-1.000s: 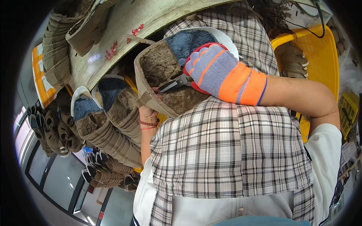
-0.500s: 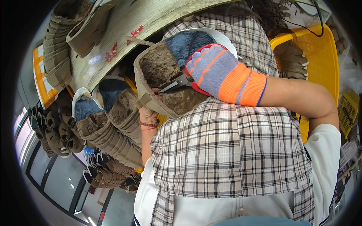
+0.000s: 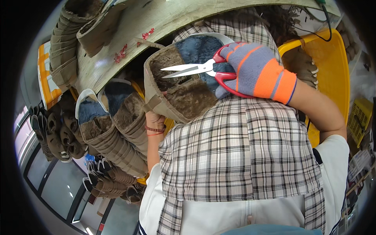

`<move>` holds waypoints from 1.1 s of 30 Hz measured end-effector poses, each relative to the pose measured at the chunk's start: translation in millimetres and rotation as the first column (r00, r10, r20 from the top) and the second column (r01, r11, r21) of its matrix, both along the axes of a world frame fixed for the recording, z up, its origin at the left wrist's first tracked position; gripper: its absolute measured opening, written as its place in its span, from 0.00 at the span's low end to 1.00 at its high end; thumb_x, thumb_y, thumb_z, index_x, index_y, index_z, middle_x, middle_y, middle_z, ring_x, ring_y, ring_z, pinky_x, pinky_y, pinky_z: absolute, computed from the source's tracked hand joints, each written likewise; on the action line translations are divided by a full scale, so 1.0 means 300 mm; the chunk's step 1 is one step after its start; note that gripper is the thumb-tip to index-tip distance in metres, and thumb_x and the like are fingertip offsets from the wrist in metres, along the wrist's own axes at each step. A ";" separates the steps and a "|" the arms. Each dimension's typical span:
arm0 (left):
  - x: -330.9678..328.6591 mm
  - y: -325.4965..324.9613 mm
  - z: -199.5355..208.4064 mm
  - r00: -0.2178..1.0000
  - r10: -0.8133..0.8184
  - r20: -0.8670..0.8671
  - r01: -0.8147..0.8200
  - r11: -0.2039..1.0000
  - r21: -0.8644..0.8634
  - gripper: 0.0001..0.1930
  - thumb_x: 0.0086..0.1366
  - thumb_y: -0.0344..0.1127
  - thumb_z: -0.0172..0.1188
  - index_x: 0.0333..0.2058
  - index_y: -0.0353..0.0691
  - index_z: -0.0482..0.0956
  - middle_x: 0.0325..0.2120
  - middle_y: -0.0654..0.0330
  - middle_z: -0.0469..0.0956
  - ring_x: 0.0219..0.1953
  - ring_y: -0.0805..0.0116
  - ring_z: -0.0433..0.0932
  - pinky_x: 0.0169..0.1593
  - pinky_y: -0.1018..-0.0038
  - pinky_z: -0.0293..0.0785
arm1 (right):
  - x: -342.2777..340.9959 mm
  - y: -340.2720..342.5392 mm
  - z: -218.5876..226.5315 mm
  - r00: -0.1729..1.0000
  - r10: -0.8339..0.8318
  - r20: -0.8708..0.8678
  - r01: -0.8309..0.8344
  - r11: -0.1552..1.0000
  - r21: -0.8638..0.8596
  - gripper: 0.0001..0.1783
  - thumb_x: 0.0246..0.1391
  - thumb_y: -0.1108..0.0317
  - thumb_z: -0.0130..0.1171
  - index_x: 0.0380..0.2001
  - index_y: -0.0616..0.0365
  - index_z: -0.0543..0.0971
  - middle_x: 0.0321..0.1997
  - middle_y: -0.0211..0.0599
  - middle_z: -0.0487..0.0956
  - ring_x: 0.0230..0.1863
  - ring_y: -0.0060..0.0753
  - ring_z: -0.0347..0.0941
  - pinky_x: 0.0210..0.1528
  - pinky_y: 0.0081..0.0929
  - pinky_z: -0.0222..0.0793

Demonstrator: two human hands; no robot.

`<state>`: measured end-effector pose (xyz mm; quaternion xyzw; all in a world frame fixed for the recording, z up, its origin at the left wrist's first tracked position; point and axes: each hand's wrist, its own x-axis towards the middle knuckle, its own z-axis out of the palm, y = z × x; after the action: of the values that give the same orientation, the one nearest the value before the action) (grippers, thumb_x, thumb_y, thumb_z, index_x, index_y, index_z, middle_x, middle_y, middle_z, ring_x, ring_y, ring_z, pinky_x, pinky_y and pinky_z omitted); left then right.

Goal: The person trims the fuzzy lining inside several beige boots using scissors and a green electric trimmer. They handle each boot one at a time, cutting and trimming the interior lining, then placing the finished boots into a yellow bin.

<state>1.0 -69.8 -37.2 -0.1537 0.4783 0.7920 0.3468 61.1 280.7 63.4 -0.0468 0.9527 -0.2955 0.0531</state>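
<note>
Right grip (image 3: 254,72) clamped on red-handled scissors (image 3: 207,67); blades (image 3: 191,71) parted, left of grip, over fur-lined shoe (image 3: 192,100). Left grip (image 3: 155,119), partly hidden, clamped on shoe's side. Shoe between both grips; surface (image 3: 168,23) beyond them.

Smooth, bright metal is seen on the blades of the long-bladed, red-handled scissors (image 3: 206,67); hdls. are moulded in glossy red plastic, by the look. The tan-brown, boot-shaped upper w/ fluffy lining (image 3: 192,97) is faced o/s in matt, suede-like mat'l; i/s it is lined w/ deep, rough pile, brn. & dk. blue. Soft matt knit w/ a ribbed cuff is shown by the grey-blue & orange glove (image 3: 254,64). The black, white & beige plaid apron (image 3: 219,156) is made of matt woven cloth, lightly creased. The big yellow basket (image 3: 333,62) is formed in smooth, semi-gloss plastic. The pale, wood-look tabletop (image 3: 176,19) is streaked w/ grain & lit by a glossy patch.
</note>
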 end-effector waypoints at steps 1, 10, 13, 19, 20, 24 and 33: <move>0.006 0.005 0.006 0.999 0.022 0.024 -0.023 0.998 0.057 0.18 0.59 0.32 0.56 0.48 0.33 0.68 0.40 0.50 0.75 0.35 0.66 0.77 0.35 0.74 0.79 | -0.003 -0.013 0.025 0.983 -0.013 0.182 0.018 1.000 -0.024 0.31 0.39 0.42 0.64 0.38 0.58 0.76 0.34 0.39 0.78 0.35 0.36 0.76 0.35 0.27 0.72; -0.106 0.242 0.202 0.976 -0.165 -0.143 0.184 0.974 0.133 0.24 0.56 0.26 0.59 0.53 0.33 0.66 0.46 0.54 0.73 0.45 0.65 0.75 0.46 0.71 0.74 | -0.032 -0.184 0.127 0.974 -0.013 0.224 0.185 0.615 -0.767 0.30 0.42 0.63 0.68 0.47 0.66 0.70 0.42 0.45 0.77 0.44 0.30 0.73 0.46 0.24 0.69; -0.107 0.364 0.372 0.940 -0.211 -0.268 0.222 0.975 0.009 0.16 0.57 0.26 0.58 0.46 0.35 0.74 0.35 0.62 0.74 0.36 0.74 0.74 0.37 0.79 0.72 | -0.004 -0.001 0.007 0.992 -0.031 0.120 0.113 0.629 -0.769 0.30 0.48 0.61 0.60 0.53 0.64 0.66 0.50 0.46 0.73 0.49 0.37 0.72 0.50 0.28 0.68; -0.014 0.586 0.476 0.447 -0.336 -0.829 0.154 0.942 -0.299 0.13 0.54 0.27 0.62 0.40 0.37 0.78 0.31 0.63 0.68 0.27 0.78 0.70 0.29 0.82 0.68 | 0.104 0.214 -0.182 0.953 -0.142 0.267 0.273 0.026 -0.962 0.37 0.50 0.60 0.54 0.62 0.56 0.55 0.60 0.46 0.63 0.57 0.41 0.64 0.60 0.37 0.62; -0.008 0.611 0.481 0.364 -0.368 -0.856 0.149 0.930 -0.336 0.13 0.52 0.27 0.63 0.39 0.36 0.77 0.33 0.61 0.69 0.27 0.75 0.71 0.30 0.80 0.70 | 0.112 0.207 -0.161 0.956 -0.115 0.269 0.249 -0.162 -0.955 0.36 0.50 0.60 0.53 0.62 0.56 0.55 0.60 0.45 0.63 0.57 0.41 0.64 0.59 0.36 0.62; 0.009 0.662 0.472 0.248 -0.444 -0.861 0.201 0.893 -0.403 0.09 0.53 0.23 0.61 0.35 0.35 0.76 0.37 0.59 0.70 0.31 0.76 0.72 0.35 0.81 0.69 | 0.148 0.220 -0.164 0.981 -0.086 0.174 0.134 -0.343 -0.930 0.33 0.53 0.60 0.50 0.61 0.56 0.55 0.59 0.45 0.63 0.58 0.39 0.63 0.60 0.36 0.62; -0.365 0.412 0.351 0.444 0.403 -0.800 -0.631 0.774 0.040 0.09 0.62 0.27 0.52 0.41 0.33 0.71 0.43 0.57 0.70 0.44 0.71 0.70 0.47 0.75 0.67 | 0.169 0.397 -0.314 0.915 -0.372 0.155 0.135 -0.081 -0.988 0.23 0.61 0.63 0.36 0.53 0.69 0.64 0.54 0.46 0.69 0.54 0.35 0.66 0.57 0.31 0.62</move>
<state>-108.6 53.8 68.2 0.0162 0.6082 0.7734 -0.1783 111.8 399.7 -30.8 0.0856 0.4441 -0.8819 -0.1328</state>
